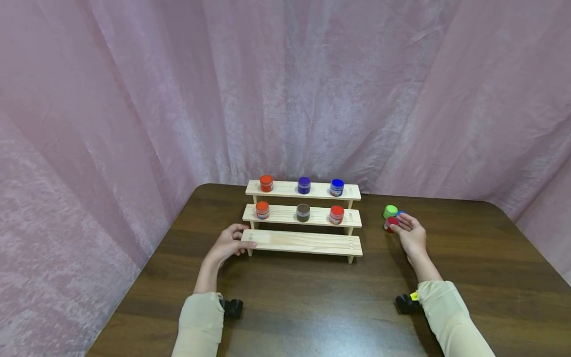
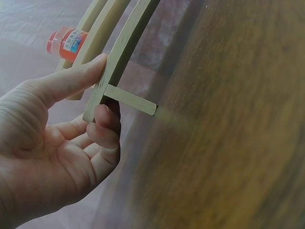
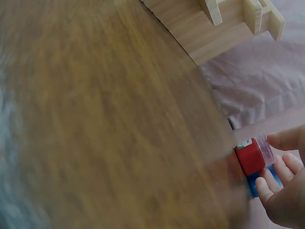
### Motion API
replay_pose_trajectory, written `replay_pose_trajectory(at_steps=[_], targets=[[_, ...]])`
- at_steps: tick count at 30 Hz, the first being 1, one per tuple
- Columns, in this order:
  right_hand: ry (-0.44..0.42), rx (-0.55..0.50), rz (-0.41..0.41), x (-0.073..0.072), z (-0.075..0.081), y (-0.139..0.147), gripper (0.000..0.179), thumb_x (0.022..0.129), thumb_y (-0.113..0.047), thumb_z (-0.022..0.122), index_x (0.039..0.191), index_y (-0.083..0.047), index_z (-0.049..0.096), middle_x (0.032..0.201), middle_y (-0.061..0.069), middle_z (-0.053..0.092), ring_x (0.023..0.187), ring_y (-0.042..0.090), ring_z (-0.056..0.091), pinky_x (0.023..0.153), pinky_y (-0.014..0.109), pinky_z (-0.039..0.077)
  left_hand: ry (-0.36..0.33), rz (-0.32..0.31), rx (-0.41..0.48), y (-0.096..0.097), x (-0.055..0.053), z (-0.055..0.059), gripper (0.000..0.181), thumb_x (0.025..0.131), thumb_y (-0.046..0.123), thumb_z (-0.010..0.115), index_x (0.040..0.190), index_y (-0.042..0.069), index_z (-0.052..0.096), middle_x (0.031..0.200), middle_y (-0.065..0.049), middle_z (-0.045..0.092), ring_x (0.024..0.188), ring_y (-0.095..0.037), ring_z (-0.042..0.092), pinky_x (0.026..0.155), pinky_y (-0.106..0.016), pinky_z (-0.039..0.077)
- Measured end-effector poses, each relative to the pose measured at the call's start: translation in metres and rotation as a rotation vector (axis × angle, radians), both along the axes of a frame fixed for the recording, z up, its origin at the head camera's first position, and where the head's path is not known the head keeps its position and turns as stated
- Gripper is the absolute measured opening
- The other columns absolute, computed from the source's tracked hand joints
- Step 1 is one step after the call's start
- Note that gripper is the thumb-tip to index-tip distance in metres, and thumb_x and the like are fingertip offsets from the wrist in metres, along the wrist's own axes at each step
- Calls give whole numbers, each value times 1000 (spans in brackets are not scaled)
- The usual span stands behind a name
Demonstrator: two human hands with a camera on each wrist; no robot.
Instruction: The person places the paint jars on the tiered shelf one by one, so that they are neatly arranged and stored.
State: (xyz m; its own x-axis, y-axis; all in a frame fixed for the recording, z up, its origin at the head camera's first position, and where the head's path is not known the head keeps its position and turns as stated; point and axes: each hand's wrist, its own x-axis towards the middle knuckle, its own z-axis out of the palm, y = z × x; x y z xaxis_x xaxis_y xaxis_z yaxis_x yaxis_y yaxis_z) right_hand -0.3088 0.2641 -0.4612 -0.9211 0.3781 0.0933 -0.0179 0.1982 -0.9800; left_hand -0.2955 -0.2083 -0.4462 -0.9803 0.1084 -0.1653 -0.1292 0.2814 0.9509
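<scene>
A three-step wooden display rack (image 1: 308, 242) stands on the table. My left hand (image 1: 229, 243) grips the left end of its lowest step, thumb on top and fingers curled beneath, as the left wrist view (image 2: 71, 143) also shows. At the right, my right hand (image 1: 412, 238) reaches to a small group of paint jars. Its thumb is at the lid of a dark red paint jar (image 1: 391, 224), also seen in the right wrist view (image 3: 250, 159). The other fingers extend by a blue paint jar (image 1: 401, 213), partly hidden. A green paint jar (image 1: 390, 211) stands behind the red one.
The middle step holds an orange jar (image 1: 262, 210), a dark brown jar (image 1: 303, 212) and a red jar (image 1: 336, 214). On the top step are an orange-red jar (image 1: 266, 183), a purple jar (image 1: 304, 185) and a blue jar (image 1: 336, 187). A pink curtain (image 1: 312, 89) hangs behind the table (image 1: 312, 307).
</scene>
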Motion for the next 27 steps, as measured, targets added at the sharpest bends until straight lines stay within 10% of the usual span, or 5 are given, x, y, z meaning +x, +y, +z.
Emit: replay_pose_trajectory(at_steps=[5, 12, 16, 27], targets=[[-74, -4, -31, -1, 5, -4, 52, 90, -2, 65, 139, 5, 47, 87, -32, 56, 78, -22, 51, 75, -1, 41, 0, -4, -5, 0, 0, 0, 61, 81, 8, 76, 132, -6, 46, 74, 4, 58, 59, -10, 51, 53, -23, 42], [-154, 79, -36, -3, -1, -4, 50, 91, -9, 66, 136, 7, 50, 114, 4, 68, 71, -23, 49, 70, -1, 41, 2, -3, -4, -1, 0, -3, 61, 80, 7, 76, 132, -6, 46, 75, 3, 59, 59, -10, 51, 53, -23, 42], [-210, 121, 1, -4, -1, -3, 55, 93, -13, 65, 142, 4, 46, 139, 25, 52, 74, -24, 43, 70, -2, 39, 5, 2, 1, -1, -2, -5, 60, 80, 6, 76, 131, -6, 47, 74, 4, 59, 59, -9, 51, 53, -22, 42], [-201, 176, 17, -5, -2, -2, 54, 93, -17, 66, 138, 5, 49, 137, 27, 53, 74, -24, 41, 69, -1, 39, 1, 2, -3, 0, -2, -3, 60, 80, 6, 76, 131, -6, 47, 74, 4, 59, 59, -10, 51, 53, -22, 42]])
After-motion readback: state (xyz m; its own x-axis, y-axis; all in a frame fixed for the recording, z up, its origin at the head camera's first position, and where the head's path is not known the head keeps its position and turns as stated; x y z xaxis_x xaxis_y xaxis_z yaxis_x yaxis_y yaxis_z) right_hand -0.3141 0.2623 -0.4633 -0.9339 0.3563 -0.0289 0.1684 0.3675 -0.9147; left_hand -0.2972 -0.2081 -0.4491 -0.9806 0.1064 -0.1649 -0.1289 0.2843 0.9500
